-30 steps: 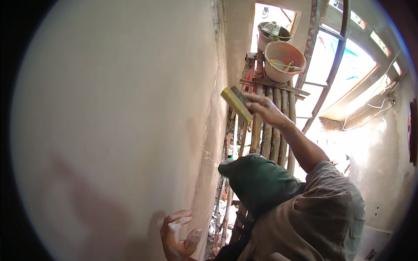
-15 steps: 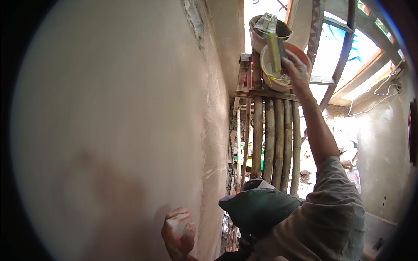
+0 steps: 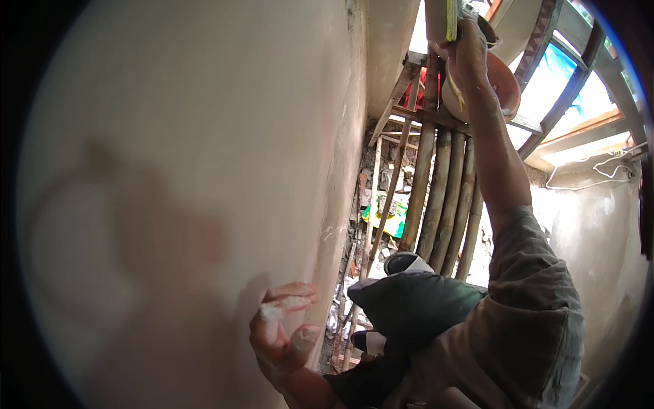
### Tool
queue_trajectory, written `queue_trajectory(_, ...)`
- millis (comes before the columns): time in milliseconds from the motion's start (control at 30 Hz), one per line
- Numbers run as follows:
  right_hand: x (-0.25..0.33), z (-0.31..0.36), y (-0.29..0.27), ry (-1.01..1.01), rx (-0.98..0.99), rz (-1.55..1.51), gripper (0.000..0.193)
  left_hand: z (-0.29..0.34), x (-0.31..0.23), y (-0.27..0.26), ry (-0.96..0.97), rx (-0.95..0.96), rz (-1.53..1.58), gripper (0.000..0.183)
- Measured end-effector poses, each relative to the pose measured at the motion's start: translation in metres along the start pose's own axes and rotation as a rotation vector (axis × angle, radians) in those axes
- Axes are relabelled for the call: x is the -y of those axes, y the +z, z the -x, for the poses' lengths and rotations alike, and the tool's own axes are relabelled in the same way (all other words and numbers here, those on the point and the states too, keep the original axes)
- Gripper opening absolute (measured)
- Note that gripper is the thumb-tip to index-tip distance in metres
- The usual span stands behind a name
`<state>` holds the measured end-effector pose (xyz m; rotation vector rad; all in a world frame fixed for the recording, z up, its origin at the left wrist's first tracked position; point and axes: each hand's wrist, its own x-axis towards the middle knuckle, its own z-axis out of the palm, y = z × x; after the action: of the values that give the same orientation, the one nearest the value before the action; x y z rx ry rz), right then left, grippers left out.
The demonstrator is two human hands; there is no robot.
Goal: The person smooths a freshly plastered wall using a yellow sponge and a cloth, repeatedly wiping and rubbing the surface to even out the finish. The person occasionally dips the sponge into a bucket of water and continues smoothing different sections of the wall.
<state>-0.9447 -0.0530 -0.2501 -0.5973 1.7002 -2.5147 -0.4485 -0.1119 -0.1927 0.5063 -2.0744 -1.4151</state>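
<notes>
Left hand (image 3: 283, 334) is laid flat against the plastered wall (image 3: 177, 170), fingers spread, bearing on the surface; it holds nothing, though a pale smear of plaster sits on one finger. Right hand (image 3: 466, 51) is raised overhead, closed around a yellow-edged float (image 3: 441, 19), of which only the lower part shows at the top edge. The float is held at the orange bucket (image 3: 501, 85), which stands on the bamboo scaffold (image 3: 443, 184); whether the two touch cannot be told.

Judgement: the step in hand appears to be loading or wetting the float at the bucket, with the left hand steadying the body against the wall. The wall face looks smooth and even near the left hand.

The next move calls for a firm grip on the float and sure balance, since the reach is high and the ground below is strewn with rubble (image 3: 371, 204).
</notes>
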Motion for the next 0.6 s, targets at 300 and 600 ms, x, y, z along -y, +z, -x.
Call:
queue_trajectory(300, 0.070, 0.065, 0.051, -0.162, -0.043, 0.239, 0.041, 0.009, 0.014, -0.035, 0.049, -0.073, 0.218, 0.037)
queue_trajectory(600, 0.182, 0.012, 0.050, -0.415, 0.023, 0.856, 0.046, 0.007, 0.019, -0.027, 0.003, 0.016, 0.392, 0.038)
